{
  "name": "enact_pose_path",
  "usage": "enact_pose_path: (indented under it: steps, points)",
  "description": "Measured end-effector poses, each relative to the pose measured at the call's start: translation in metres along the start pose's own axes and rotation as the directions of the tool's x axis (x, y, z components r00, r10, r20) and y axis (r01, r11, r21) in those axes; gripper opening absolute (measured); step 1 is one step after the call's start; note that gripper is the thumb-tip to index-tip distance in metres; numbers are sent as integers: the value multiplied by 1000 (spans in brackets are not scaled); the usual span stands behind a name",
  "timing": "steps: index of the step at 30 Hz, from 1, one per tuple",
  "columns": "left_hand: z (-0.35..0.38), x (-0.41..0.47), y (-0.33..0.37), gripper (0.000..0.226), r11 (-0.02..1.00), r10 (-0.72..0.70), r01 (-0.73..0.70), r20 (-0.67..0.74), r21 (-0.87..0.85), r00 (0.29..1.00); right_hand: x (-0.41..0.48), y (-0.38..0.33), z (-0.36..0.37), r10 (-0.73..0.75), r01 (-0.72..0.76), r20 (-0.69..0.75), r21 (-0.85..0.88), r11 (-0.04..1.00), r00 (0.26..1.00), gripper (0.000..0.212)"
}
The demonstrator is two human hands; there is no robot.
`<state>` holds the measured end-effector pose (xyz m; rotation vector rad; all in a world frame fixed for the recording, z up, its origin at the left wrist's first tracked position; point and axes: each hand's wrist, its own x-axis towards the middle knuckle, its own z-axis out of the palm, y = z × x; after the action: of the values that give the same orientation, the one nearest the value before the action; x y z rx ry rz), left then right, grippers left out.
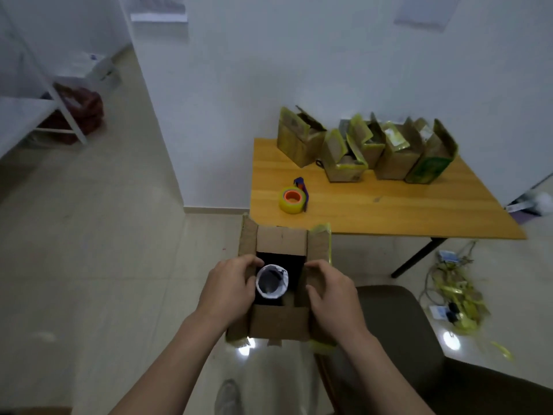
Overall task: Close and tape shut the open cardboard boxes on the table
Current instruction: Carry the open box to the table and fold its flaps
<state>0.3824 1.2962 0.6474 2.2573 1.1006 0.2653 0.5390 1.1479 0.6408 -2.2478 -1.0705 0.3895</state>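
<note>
You are holding an open cardboard box (281, 323) in the air, just off the table's (389, 205) near left corner, with your left hand (230, 290) and right hand (332, 298) each curling round a side flap. The white-rimmed tube (272, 281) standing inside may be blocking the flaps from closing.

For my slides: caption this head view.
Left hand and right hand hold an open box; tape roll and more open boxes sit on the table.

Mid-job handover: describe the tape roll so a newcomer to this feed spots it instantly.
Find the orange-brown wooden table by the white wall. On its near left part, apart from the row of open yellow-taped cardboard boxes at the back, lies a yellowish tape roll. Unlike them it is round, with an orange core and a dark blue cutter at its side.
</note>
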Motion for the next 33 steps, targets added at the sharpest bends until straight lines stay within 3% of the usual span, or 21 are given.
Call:
enact_pose_path:
  steps: [14,26,33]
  points:
    - [-32,169,27,41,989,147,-148,51,16,988,153,-10,-12,48,-44,-159,28,999,986,30]
    - [-12,294,95,51,984,167,-169,34,60,985,273,43,-49,72,-52,-213,97,994,974,25]
    - [8,362,118,49,967,245,-250,86,50,966,324,71,-64,142,-119,-241,109,987,960,25]
